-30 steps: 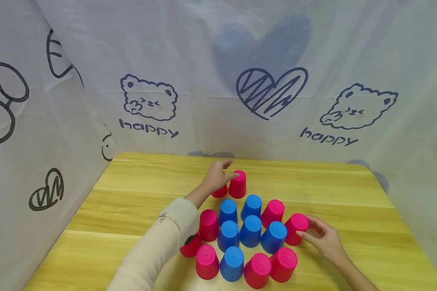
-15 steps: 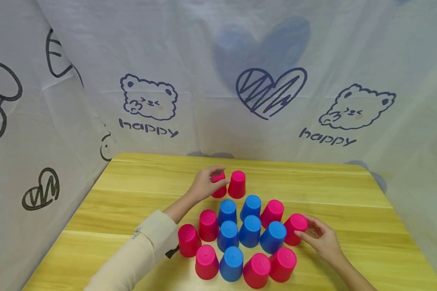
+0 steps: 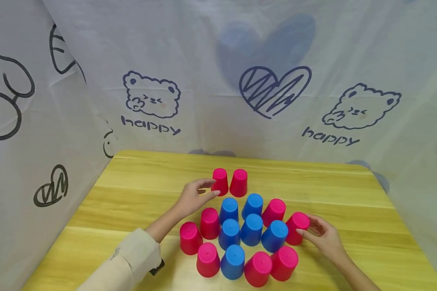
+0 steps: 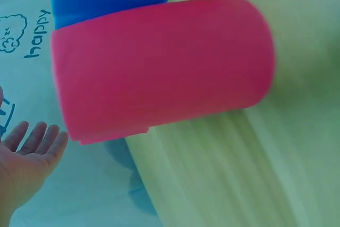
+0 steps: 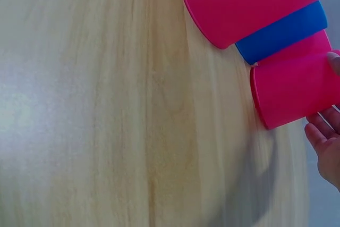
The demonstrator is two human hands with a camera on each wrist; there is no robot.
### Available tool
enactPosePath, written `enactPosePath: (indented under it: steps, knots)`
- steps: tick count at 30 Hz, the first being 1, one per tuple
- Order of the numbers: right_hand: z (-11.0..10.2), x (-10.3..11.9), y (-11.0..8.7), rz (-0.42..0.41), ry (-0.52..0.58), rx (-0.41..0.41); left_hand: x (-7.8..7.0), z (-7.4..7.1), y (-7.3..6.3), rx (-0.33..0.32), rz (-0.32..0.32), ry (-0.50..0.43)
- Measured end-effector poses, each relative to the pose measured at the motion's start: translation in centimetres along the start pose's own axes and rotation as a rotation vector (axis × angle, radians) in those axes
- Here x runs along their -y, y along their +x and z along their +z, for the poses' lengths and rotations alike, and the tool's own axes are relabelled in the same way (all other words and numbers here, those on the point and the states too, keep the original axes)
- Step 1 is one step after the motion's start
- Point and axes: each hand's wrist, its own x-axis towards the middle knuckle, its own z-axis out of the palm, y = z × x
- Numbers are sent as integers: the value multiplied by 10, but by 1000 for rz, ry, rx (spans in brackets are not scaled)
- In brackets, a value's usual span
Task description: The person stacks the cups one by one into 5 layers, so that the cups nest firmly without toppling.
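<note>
Upside-down pink and blue plastic cups stand on the table in the head view. My left hand (image 3: 194, 197) is at the left side of the back-left pink cup (image 3: 220, 182), its fingers straight and thumb apart. In the left wrist view the left hand (image 4: 29, 160) is open, past a large pink cup (image 4: 164, 67) near the camera. At the right end, my right hand (image 3: 324, 238) holds a pink cup (image 3: 297, 228) between thumb and fingers. The right wrist view shows this pink cup (image 5: 295, 86) too, with the thumb on one side and fingers on the other.
Beside the back-left cup stands another pink cup (image 3: 238, 183). Blue cups (image 3: 251, 229) fill the middle of the cluster, with pink cups (image 3: 208, 260) around them. A wood-grain table (image 3: 138, 202) holds everything, and a printed cloth (image 3: 204, 113) hangs behind it.
My left hand has drawn back to the left and nearer, from over the two back cups, uncovering the back-left one and the left-front pink cup. The right hand stays at its cup.
</note>
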Motion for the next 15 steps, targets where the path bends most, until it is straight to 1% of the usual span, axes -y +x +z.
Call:
enactPosePath:
  steps: [3,9,12,15]
  knots:
    - [-3,2,2,-1,-11,-4,5,-2,-7,-1,12,6]
    - [-10,6,7,23,-16,-10,19,-7,-25,-32,55,19]
    - [-13,9,9,24,-23,-10,26,-8,-37,-46,39,-2]
    - [-17,11,12,13,-24,-18,32,-10,-47,-58,-9,-38]
